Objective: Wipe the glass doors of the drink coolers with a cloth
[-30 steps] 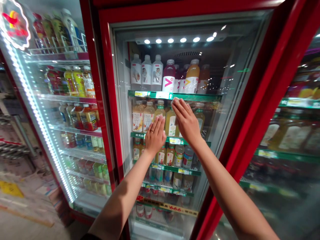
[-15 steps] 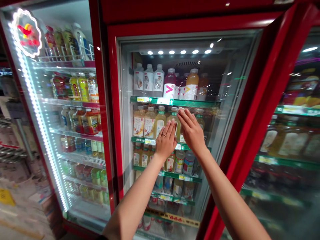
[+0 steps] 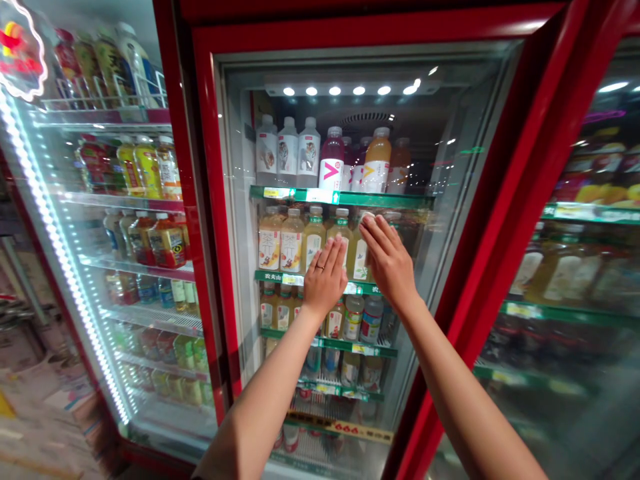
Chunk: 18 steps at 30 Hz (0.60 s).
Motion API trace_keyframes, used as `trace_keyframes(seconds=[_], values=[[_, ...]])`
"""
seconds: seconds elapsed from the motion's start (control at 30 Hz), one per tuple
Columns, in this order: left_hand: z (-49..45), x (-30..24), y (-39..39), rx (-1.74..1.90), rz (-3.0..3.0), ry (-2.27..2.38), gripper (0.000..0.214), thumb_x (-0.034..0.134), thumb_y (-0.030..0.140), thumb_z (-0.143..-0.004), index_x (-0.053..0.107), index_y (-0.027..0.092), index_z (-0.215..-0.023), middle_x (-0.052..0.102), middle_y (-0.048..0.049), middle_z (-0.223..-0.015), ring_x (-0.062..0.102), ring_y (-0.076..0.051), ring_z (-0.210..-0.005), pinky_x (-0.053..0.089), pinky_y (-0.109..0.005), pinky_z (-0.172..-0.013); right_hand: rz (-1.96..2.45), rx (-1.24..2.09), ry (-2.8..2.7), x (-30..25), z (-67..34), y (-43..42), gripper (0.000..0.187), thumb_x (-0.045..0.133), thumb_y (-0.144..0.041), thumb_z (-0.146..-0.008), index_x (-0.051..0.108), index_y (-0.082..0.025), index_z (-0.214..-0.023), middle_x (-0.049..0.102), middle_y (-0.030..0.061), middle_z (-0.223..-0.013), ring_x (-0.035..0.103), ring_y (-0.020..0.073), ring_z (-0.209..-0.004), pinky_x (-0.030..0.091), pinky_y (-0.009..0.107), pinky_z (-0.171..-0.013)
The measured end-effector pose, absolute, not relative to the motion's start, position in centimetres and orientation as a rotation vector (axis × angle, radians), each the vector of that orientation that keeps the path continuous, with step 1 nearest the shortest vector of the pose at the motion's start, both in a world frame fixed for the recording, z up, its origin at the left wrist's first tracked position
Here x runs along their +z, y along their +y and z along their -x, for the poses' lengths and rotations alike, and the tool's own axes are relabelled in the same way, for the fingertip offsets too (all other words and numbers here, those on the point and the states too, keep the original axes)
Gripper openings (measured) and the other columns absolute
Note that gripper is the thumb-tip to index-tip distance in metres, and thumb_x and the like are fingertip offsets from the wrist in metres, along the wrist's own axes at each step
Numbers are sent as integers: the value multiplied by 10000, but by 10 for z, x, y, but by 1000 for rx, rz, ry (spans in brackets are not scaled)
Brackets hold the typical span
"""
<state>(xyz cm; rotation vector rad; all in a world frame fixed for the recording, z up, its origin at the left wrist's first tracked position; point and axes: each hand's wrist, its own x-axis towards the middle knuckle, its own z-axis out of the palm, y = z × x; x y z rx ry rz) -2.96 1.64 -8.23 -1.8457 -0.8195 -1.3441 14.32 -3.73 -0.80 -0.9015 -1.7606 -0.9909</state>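
Both my hands lie flat against the glass door (image 3: 450,200) of a red drinks fridge (image 3: 200,200). My left hand (image 3: 325,277), with a ring on one finger, has its fingers stretched upward over the second shelf of yellow tea bottles (image 3: 293,237). My right hand (image 3: 387,260) rests just to its right, fingers straight and together. A small white bit (image 3: 367,217) shows at its fingertips; I cannot make out what it is. The two hands almost touch.
Behind the glass are green-edged shelves (image 3: 340,197) with white, pink and orange bottles (image 3: 333,160) on top and cans lower down. A lit fridge (image 3: 140,220) stands to the left and another glass-fronted one (image 3: 575,267) to the right. Papers lie on the floor (image 3: 45,413) at left.
My left hand has slid right and slightly up, closing the gap to my right hand. My right hand has moved a little lower on the glass.
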Motion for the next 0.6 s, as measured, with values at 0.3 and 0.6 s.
trace_keyframes(seconds=[0.3, 0.6], values=[[30, -84, 18, -1360, 1869, -820, 861, 458, 176, -1065, -49, 206, -1760, 263, -41, -1808, 328, -211, -1668, 308, -420, -1392, 862, -991, -1782, -4, -137, -35, 833, 383, -32, -1083, 67, -443, -1736, 431, -28, -1743, 353, 231, -1651, 389, 539, -1363], [31, -84, 17, -1350, 1861, -821, 862, 463, 186, -1071, -54, 208, -1761, 265, -41, -1804, 317, -210, -1670, 285, -415, -1403, 954, -965, -1677, 5, -143, -36, 797, 393, -52, -1086, 143, -447, -1731, 429, -39, -1742, 358, 259, -1648, 375, 577, -1366]])
